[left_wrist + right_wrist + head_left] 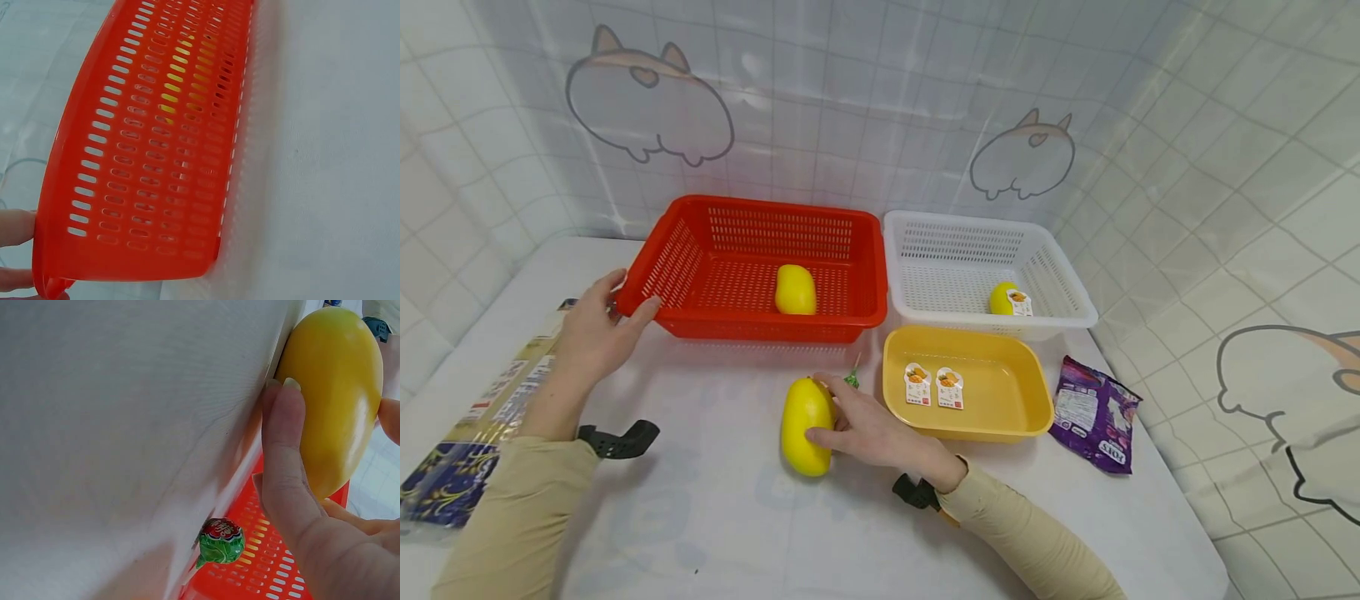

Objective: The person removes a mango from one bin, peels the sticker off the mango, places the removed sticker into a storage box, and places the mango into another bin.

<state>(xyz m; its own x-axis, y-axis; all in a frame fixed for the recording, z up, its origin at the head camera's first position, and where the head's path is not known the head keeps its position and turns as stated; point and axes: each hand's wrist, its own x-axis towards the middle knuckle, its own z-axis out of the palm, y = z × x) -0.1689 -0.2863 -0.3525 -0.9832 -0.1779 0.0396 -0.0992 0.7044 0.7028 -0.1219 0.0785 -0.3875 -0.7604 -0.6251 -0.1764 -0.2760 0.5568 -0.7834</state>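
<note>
Mango (pixel 806 426) lies near the bench's front edge, right hand (pixel 872 431) curled round it (thumb under, fingers over) to keep it from rolling. Left hand (pixel 597 327) grips the red basket's (pixel 691 223) corner, steadying it.

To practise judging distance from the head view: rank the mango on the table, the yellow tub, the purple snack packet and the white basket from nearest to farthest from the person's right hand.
1. Mango on the table: gripped by the right hand.
2. Yellow tub: just right of the hand.
3. White basket and purple snack packet: too close to call; basket behind the tub, packet at far right.
</note>
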